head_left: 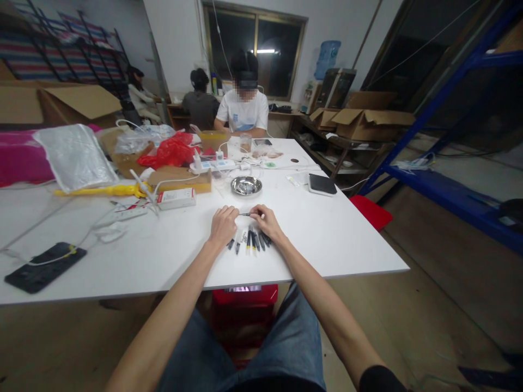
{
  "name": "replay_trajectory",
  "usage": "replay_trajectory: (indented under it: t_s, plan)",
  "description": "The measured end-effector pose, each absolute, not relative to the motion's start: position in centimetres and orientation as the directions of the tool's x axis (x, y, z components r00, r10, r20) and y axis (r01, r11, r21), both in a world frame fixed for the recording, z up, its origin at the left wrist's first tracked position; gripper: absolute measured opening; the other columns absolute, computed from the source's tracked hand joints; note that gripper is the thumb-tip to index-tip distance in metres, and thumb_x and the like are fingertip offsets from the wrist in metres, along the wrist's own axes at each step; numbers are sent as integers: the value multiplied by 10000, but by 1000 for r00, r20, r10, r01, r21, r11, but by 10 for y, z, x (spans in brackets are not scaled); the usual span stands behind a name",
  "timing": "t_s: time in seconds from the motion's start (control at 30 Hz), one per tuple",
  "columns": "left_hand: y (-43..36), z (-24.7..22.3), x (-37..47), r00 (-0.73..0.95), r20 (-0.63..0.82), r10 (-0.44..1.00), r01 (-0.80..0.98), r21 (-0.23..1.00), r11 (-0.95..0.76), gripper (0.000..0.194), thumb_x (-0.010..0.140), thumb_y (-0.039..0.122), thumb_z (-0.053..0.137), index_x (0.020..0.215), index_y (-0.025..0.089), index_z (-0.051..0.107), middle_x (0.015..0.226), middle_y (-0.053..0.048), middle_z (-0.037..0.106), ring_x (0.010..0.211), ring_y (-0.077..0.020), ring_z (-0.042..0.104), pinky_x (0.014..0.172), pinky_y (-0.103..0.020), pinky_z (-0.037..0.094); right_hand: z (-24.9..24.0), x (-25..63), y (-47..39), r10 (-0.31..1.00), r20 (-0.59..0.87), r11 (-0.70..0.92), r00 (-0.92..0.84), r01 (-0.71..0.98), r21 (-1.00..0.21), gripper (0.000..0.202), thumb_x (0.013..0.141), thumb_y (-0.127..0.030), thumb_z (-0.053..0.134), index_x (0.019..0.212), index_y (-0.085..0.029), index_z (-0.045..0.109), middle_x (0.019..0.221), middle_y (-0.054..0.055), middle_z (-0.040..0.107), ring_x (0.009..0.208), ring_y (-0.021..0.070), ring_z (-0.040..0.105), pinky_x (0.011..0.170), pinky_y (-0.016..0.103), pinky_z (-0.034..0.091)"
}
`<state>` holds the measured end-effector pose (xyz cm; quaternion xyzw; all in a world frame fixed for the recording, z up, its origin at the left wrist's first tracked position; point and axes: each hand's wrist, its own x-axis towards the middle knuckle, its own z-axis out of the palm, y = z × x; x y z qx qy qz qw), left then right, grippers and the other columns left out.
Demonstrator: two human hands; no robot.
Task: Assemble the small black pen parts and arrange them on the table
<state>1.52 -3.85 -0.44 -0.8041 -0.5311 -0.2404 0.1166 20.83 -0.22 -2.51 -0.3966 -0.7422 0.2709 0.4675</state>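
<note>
My left hand (223,224) and right hand (265,220) rest on the white desk (347,234) near its front edge, fingers curled narrow, both pinching one thin dark part (245,214) that spans the gap between them. Just below, toward the front edge, a row of small dark parts (250,240) lies fanned. Beyond the hands, mid-desk, sits a steel bowl (245,185).
</note>
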Motion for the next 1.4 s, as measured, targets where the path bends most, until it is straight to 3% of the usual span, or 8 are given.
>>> replay_trajectory:
  t_s: [0.2, 0.33, 0.53, 0.7, 0.87, 0.97, 1.17, 1.4]
  plan:
    - [-35, -6, 10, 289, 479, 829, 910, 131, -393, 250, 821, 19, 457, 838, 222, 603, 882, -98, 675, 925, -282, 589, 813, -410, 395, -21, 211, -8, 804, 531, 595, -268, 337, -730, 173, 925, -325, 634, 1023, -190, 681, 916, 38, 654, 864, 187, 568, 823, 303, 445]
    - [-34, -7, 9, 284, 467, 837, 911, 141, -388, 255, 811, 22, 451, 839, 224, 604, 883, -100, 682, 927, -283, 593, 819, -414, 400, -19, 214, -8, 842, 435, 538, -320, 443, -717, 274, 1023, -335, 494, 892, -200, 694, 807, 30, 653, 812, 184, 573, 836, 314, 439]
    - [-33, -5, 7, 286, 472, 834, 901, 164, -402, 243, 816, 32, 442, 833, 220, 594, 874, -95, 690, 913, -280, 600, 816, -411, 395, -14, 206, -9, 763, 561, 647, -322, 388, -656, 206, 927, -305, 686, 1101, -197, 668, 1020, 64, 685, 966, 211, 597, 891, 328, 452]
    - [-32, -4, 5, 316, 465, 827, 889, 161, -429, 233, 801, 29, 446, 798, 224, 574, 841, -77, 694, 896, -270, 607, 805, -401, 394, -12, 199, -13, 794, 451, 609, -409, 541, -580, 276, 1047, -276, 503, 865, -202, 698, 805, 42, 670, 844, 201, 580, 881, 337, 423]
    - [-31, -2, 6, 261, 468, 844, 903, 191, -385, 252, 762, 12, 448, 805, 219, 585, 852, -79, 713, 898, -269, 623, 812, -398, 402, -14, 199, -12, 745, 560, 663, -363, 504, -554, 182, 962, -295, 670, 1116, -206, 710, 1015, 67, 702, 977, 224, 589, 902, 340, 431]
    - [-33, -1, 6, 245, 462, 852, 907, 201, -370, 267, 752, 7, 451, 817, 215, 605, 860, -83, 717, 915, -268, 634, 819, -386, 408, -14, 200, -11, 802, 490, 590, -342, 582, -560, 265, 1034, -338, 544, 915, -204, 739, 819, 52, 680, 826, 211, 579, 851, 345, 425]
    - [-36, 2, 6, 180, 415, 892, 931, 220, -290, 240, 863, 84, 461, 873, 215, 661, 889, -81, 731, 879, -260, 654, 756, -350, 393, -14, 201, -11, 733, 597, 674, -327, 467, -572, 72, 936, -203, 619, 980, -198, 676, 985, 69, 691, 950, 226, 593, 880, 351, 458]
    - [-38, 4, 8, 168, 389, 906, 946, 195, -259, 248, 980, 216, 439, 898, 219, 673, 877, -72, 748, 857, -248, 677, 681, -334, 334, -11, 200, -13, 761, 526, 640, -379, 568, -517, 192, 1020, -304, 550, 1078, -204, 703, 932, 76, 726, 942, 250, 597, 900, 384, 430]
